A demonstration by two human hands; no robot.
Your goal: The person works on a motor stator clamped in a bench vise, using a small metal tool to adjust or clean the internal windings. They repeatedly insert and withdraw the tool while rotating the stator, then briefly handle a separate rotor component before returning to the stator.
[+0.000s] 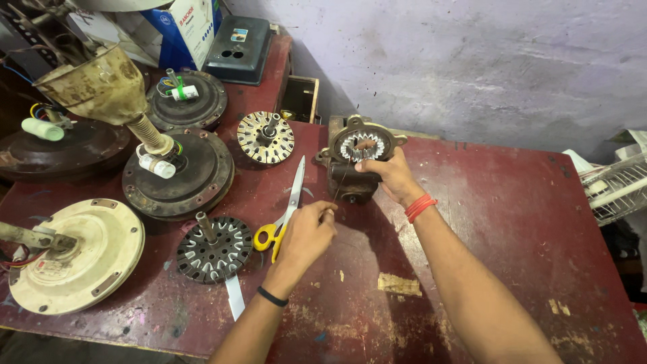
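left hand grip pinched on a thin wire above the red surface, beside the scissors. farther off, right hand clenched on the stator standing on the surface, fingertips at its winding ring.

Bare forearms (no sleeves), black band at left wrist, red threads at right wrist

Dark red table, yellow-handled scissors, a cream fan housing, red wrist threads, a purplish-grey wall.
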